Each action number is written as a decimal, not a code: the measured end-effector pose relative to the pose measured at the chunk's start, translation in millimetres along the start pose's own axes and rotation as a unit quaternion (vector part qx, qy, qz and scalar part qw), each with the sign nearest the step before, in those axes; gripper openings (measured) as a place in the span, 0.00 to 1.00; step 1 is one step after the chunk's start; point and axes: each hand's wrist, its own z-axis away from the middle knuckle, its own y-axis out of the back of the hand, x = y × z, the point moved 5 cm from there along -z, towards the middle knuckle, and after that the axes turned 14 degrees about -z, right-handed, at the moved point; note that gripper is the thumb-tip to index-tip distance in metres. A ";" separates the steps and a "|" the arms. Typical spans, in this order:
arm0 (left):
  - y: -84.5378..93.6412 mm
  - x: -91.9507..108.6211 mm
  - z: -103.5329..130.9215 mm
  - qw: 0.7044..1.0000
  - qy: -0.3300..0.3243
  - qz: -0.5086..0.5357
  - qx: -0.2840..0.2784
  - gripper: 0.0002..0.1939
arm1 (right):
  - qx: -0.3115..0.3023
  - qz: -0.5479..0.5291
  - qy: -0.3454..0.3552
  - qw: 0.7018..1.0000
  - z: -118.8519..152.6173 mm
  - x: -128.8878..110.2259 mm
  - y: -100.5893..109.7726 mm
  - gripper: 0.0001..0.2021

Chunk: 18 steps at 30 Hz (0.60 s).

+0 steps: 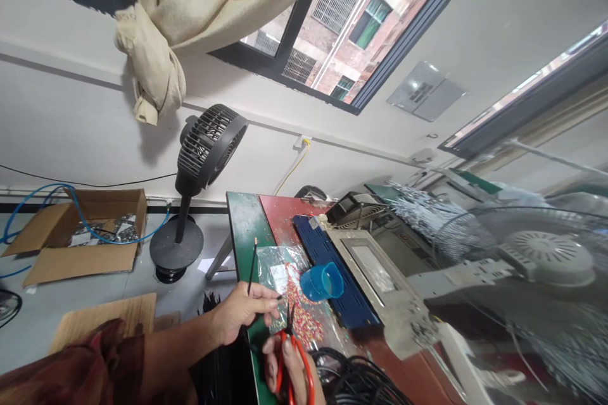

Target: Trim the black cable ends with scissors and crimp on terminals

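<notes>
In the head view my left hand (232, 315) pinches a thin black cable (252, 266) over the table's left edge. One end of the cable stands up above the hand with a copper-coloured tip, and a short dark end sticks out to the right past the fingertips. My right hand (295, 372) is wrapped round red-handled scissors (291, 316), whose dark, narrow blades point up close to that short end. Under the hands, many small red and yellow bits (308, 324) lie on a clear plastic bag (266, 257). A translucent blue cup (323, 281) stands just beyond them.
Coiled black cables (354, 380) lie right of my right hand. A dark blue panel (311, 234) and a beige machine (370, 259) border the work spot. A black standing fan (209, 145) and an open cardboard box (90, 259) are left; a large caged fan (546, 256) is right.
</notes>
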 end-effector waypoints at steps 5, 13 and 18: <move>-3.9 -0.4 4.2 0.999 0.030 0.030 -0.011 0.23 | 0.050 0.028 0.006 0.998 -23.5 14.2 19.5 0.21; -19.6 7.0 27.3 0.997 0.067 0.015 -0.027 0.25 | 0.085 0.031 0.070 0.993 -12.3 1.8 3.4 0.13; -27.6 17.9 35.4 0.997 0.012 0.034 -0.074 0.21 | 0.105 0.024 0.097 0.989 4.4 -25.7 -9.9 0.12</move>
